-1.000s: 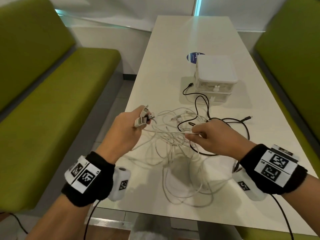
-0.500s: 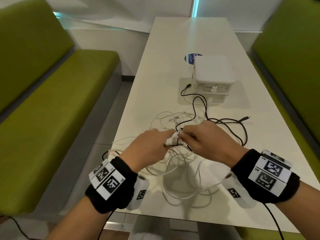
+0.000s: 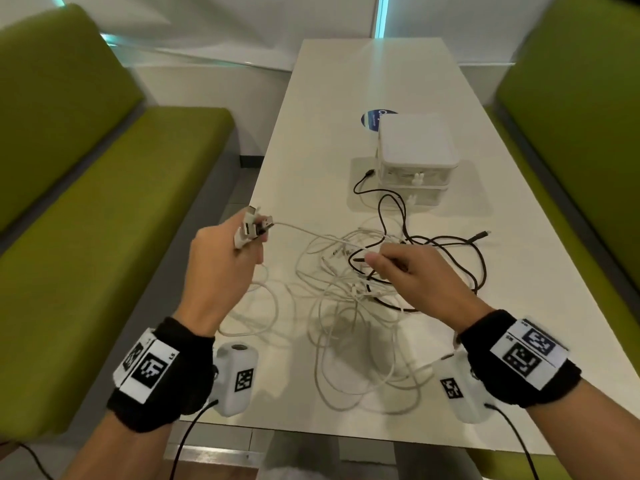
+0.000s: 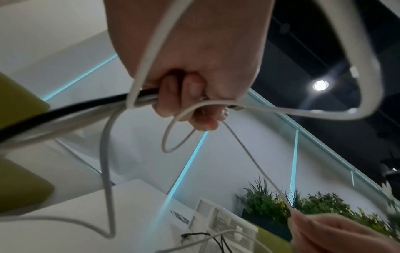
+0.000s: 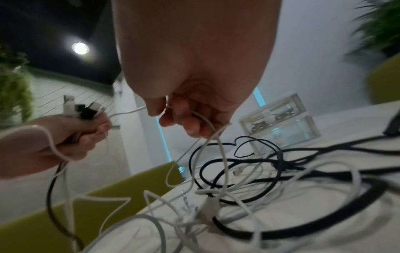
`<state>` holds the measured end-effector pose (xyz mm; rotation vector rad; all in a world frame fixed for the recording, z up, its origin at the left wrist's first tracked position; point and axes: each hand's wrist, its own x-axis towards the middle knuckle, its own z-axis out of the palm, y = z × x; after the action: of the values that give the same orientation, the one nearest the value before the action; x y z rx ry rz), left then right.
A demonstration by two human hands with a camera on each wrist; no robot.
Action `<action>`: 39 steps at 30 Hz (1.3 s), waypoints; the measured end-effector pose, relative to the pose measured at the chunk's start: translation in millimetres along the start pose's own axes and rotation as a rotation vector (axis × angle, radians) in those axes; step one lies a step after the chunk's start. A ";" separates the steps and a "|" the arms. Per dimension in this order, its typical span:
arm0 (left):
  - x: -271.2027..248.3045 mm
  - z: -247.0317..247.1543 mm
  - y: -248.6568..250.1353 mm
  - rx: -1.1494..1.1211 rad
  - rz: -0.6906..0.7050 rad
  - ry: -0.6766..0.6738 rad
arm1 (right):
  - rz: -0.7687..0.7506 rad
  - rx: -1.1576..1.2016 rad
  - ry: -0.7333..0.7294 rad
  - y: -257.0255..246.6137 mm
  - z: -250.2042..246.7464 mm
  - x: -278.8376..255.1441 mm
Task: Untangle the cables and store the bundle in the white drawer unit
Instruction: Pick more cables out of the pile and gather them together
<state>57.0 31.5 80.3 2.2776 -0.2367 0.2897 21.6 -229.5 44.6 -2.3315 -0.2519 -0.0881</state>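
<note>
Still tangled, cables (image 3: 349, 306) between hands (image 3: 221, 265), on table (image 3: 346, 98).

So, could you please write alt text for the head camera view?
The left hand grips several cable plugs while the right hand pinches a white cable from the tangled cables on a white table, near a white drawer unit.

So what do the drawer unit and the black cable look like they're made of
White drawer unit: likely plastic, with a matte opaque top and see-through drawer fronts showing contents. Black cable: dull and non-shiny, possibly braided fabric or rubber; too blurred to tell.
</note>
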 end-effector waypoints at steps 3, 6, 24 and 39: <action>-6.1 10.1 -2.6 -0.078 -0.097 -0.002 | 0.080 0.207 0.148 -5.5 8.6 -8.0; -12.9 17.3 -3.8 -0.103 -0.103 -0.050 | 0.135 0.368 0.289 -15.3 15.7 -16.6; -19.2 37.9 25.9 0.052 0.307 -0.181 | 0.142 0.353 0.151 -33.3 16.0 -33.5; -5.7 22.0 19.6 -0.059 0.101 0.126 | 0.029 0.125 0.074 -33.4 17.0 -0.9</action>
<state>49.3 2.6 78.4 2.1831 -0.2911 0.4710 13.5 -194.8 56.0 -2.2023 -0.1819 -0.1401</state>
